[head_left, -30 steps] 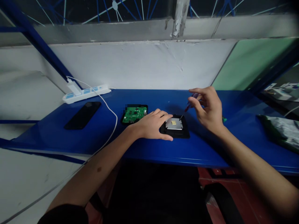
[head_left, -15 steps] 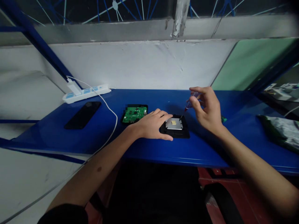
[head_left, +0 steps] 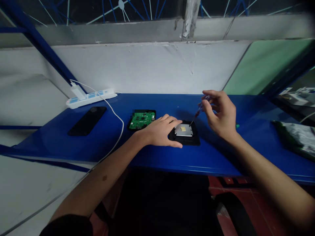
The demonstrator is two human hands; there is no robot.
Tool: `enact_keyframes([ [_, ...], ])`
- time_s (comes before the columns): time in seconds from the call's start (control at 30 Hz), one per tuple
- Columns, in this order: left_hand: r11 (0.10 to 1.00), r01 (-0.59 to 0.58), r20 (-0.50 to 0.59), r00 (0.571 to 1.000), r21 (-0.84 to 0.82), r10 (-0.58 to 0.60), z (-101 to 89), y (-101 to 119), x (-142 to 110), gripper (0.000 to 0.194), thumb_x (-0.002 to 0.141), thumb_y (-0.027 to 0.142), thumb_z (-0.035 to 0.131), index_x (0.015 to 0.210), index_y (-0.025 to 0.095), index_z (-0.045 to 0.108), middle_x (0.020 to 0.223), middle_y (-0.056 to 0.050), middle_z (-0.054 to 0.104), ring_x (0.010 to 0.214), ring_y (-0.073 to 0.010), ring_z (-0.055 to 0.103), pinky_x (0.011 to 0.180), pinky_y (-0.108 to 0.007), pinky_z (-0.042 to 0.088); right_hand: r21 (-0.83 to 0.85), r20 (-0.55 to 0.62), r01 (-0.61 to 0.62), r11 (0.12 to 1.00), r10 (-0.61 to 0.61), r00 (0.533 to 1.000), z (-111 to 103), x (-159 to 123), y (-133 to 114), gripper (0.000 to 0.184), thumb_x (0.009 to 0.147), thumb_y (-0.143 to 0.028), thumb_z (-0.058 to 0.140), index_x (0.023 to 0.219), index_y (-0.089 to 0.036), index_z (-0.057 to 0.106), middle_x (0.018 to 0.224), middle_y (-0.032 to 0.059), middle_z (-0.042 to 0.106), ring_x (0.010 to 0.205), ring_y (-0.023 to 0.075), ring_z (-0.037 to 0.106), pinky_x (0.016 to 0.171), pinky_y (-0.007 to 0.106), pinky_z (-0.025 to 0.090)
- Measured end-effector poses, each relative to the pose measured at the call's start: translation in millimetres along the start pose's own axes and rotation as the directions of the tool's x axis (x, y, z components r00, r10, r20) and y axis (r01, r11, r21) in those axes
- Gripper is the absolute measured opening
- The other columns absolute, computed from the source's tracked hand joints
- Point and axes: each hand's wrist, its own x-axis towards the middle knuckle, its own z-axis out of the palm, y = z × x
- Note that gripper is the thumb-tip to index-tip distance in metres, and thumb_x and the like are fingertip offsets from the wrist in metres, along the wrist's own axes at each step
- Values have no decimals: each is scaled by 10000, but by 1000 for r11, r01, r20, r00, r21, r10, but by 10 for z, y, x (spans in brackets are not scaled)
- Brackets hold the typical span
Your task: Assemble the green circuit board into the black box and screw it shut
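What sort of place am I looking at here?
Probably an electronics workbench: a blue table bears a green circuit board and a power strip, and the right hand holds a screwdriver at a silver plate.

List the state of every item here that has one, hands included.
Left hand, spread, on the cover
Right hand, closed around the screwdriver
Screwdriver, tilted, tip at the plate's far right corner
Cover, lying flat
Plate, flat on the cover
Pad, on the plate
Board, bare, flat
Phone, flat, dark side up
Charger, plugged into the strip
Cable, slack
Bag, lying down; open or sealed, unclear
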Motion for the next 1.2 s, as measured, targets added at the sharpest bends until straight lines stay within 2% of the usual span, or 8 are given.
enact_keyframes([
  [0.13, 1000, -5, -1, 1000, -4, 5, 6, -8, -4, 942, 800, 793, 579, 1530, 228, 393, 1506, -107, 496, 1354, -337, 417, 1127, -480, 381, 59, 38, -28, 998, 26, 999, -1, -5, -14, 285, 1014, -349, 476, 1250, -270, 614, 1117, 74, 712, 868, 199, 734, 735, 391, 631],
  [0.23, 1000, -3, -5, 1000, -1, 3, 9, -2, -6, 945, 802, 785, 593, 1527, 213, 396, 1510, -113, 494, 1352, -334, 423, 1133, -473, 377, 6, 30, 8, 1000, -8, 1000, -19, 8, -17, 264, 973, -384, 570, 1192, -264, 657, 1092, 77, 681, 862, 192, 700, 691, 361, 621],
  [0.33, 1000, 0, -7, 1000, 2, 0, 6, 9, -6, 951, 802, 775, 606, 1524, 192, 400, 1505, -121, 498, 1351, -337, 424, 1135, -480, 375, -31, 28, 59, 998, -58, 998, -30, 19, -11, 273, 907, -407, 679, 1141, -266, 695, 974, 65, 619, 802, 182, 640, 603, 329, 605],
  [0.43, 1000, -2, -7, 1000, -6, 2, 2, 10, -5, 943, 800, 781, 598, 1526, 214, 397, 1507, -113, 496, 1351, -340, 423, 1125, -495, 384, -19, 37, 63, 998, -63, 997, -23, 13, 3, 258, 902, -401, 689, 1128, -278, 706, 919, 49, 600, 717, 169, 617, 591, 354, 617],
  [0.63, 1000, -1, -3, 1000, -12, 1, -1, 2, -4, 935, 798, 782, 587, 1528, 230, 396, 1506, -108, 497, 1357, -339, 419, 1124, -489, 387, 68, 54, 2, 998, -6, 999, 10, -28, 30, 352, 988, -303, 540, 1336, -308, 592, 1050, 54, 715, 791, 192, 731, 695, 397, 646],
  [0.77, 1000, 4, 1, 1000, -18, -4, 4, -3, 0, 944, 792, 791, 580, 1534, 240, 390, 1508, -107, 497, 1350, -345, 421, 1116, -504, 393, 64, 54, -17, 998, 14, 998, 18, -44, 33, 346, 1005, -273, 478, 1332, -289, 589, 1127, 72, 727, 819, 198, 752, 680, 386, 643],
  [1.07, 1000, -14, -16, 1000, -8, 14, 8, -11, -5, 933, 792, 776, 602, 1517, 219, 413, 1490, -112, 514, 1336, -335, 439, 1113, -481, 396, 65, -68, 19, 998, -15, 998, 16, -29, 50, 315, 1006, -286, 498, 1307, -298, 590, 1133, 65, 717, 842, 194, 755, 730, 405, 648],
  [1.2, 999, -53, -37, 998, -7, 53, 7, -24, -10, 994, 739, 811, 642, 1503, 212, 431, 1463, -118, 542, 1323, -334, 460, 1121, -479, 375, 62, -81, 11, 998, -6, 997, 36, -26, 82, 319, 1000, -301, 524, 1314, -294, 580, 1133, 72, 712, 876, 204, 760, 751, 406, 653],
])
